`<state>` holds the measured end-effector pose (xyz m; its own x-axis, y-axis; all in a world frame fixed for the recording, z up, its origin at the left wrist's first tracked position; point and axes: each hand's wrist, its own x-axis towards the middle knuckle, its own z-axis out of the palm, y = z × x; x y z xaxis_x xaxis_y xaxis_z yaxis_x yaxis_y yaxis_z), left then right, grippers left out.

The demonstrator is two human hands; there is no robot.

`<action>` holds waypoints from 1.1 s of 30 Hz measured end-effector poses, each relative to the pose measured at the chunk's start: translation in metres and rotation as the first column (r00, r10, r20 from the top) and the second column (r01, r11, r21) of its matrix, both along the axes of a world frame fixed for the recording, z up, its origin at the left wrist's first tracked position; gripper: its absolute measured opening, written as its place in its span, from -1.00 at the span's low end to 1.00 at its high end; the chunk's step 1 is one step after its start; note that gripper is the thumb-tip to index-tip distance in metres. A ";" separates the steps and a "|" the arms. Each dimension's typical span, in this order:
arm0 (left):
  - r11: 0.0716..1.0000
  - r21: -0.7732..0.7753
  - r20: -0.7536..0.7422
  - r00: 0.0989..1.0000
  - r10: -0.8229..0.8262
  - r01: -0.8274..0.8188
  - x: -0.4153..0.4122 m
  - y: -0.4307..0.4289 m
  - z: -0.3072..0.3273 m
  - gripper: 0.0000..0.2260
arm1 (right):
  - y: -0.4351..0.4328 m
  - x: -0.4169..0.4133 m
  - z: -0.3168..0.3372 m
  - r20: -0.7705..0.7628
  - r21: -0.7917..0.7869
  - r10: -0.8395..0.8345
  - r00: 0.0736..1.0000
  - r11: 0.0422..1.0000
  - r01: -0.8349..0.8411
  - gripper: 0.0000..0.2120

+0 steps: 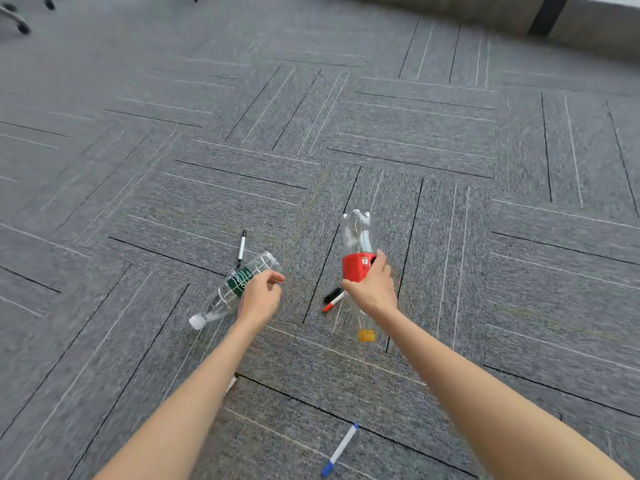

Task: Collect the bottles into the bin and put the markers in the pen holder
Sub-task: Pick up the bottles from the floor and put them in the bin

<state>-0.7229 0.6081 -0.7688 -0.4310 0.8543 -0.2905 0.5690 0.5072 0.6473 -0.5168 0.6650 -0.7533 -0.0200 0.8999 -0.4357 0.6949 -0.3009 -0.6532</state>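
Hands both grasp bottles above the grey carpet floor (346,116). The right hand (372,289) is clenched round the red-label bottle (356,268) at the lower edge of its label, thumb on the near-left side, fingers wrapped over the right side. This bottle is clear and points its base away from the person, with the yellow cap (366,336) toward the person.

Left of the red-label bottle, the left hand (259,299) curls its fingers round the green-label bottle (235,289), grasping the body just beside the label. That bottle is tilted, with its white cap (197,322) down and to the left.

Markers lie on the floor around the red-label bottle:
- a black marker (241,247) well to its left, beyond the green-label bottle;
- a red marker (333,302) and a dark marker (332,294) together just beside its left side, partly hidden by the right hand;
- a blue marker (340,449) well nearer the person, between the forearms.

Bare carpet extends beyond and to the right of the red-label bottle. Chair casters (20,26) stand at the far left; a wall base (485,12) bounds the far right.
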 end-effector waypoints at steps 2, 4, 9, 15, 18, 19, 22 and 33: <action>0.999 0.025 -0.081 0.996 0.032 -0.030 -0.015 -0.001 0.001 -0.82 | 0.006 -0.016 0.012 -0.011 0.040 0.045 0.999 0.998 -0.045 -0.02; 0.997 0.038 -0.174 0.982 0.074 -0.068 -0.029 -0.003 0.001 -0.82 | 0.010 -0.032 0.023 -0.028 0.078 0.087 0.996 0.993 -0.084 -0.02; 0.997 -0.072 -0.369 0.929 0.012 -0.041 -0.060 -0.010 -0.014 -0.48 | 0.010 -0.059 0.033 -0.032 0.128 0.155 0.987 0.980 -0.150 -0.01; 0.912 -0.408 -0.377 0.904 -0.202 0.034 -0.080 -0.018 -0.040 0.10 | 0.009 -0.064 0.037 -0.015 0.160 0.178 0.984 0.972 -0.173 -0.01; 0.916 -0.402 -0.382 0.910 -0.163 -0.005 -0.086 -0.018 -0.051 0.15 | 0.010 -0.064 0.037 -0.019 0.180 0.174 0.985 0.969 -0.168 0.00; 0.919 -0.394 -0.392 0.908 -0.150 -0.018 -0.088 -0.018 -0.053 0.12 | 0.010 -0.064 0.038 -0.024 0.184 0.176 0.984 0.968 -0.169 0.00; 0.944 -0.329 -0.450 0.883 -0.132 -0.027 -0.090 -0.016 -0.056 -0.16 | 0.009 -0.064 0.037 -0.024 0.199 0.185 0.983 0.964 -0.176 -0.01; 0.992 -0.113 -0.240 0.970 0.032 -0.060 -0.068 -0.016 0.102 -0.39 | -0.020 -0.068 0.147 -0.040 0.080 0.138 0.990 0.988 -0.134 -0.03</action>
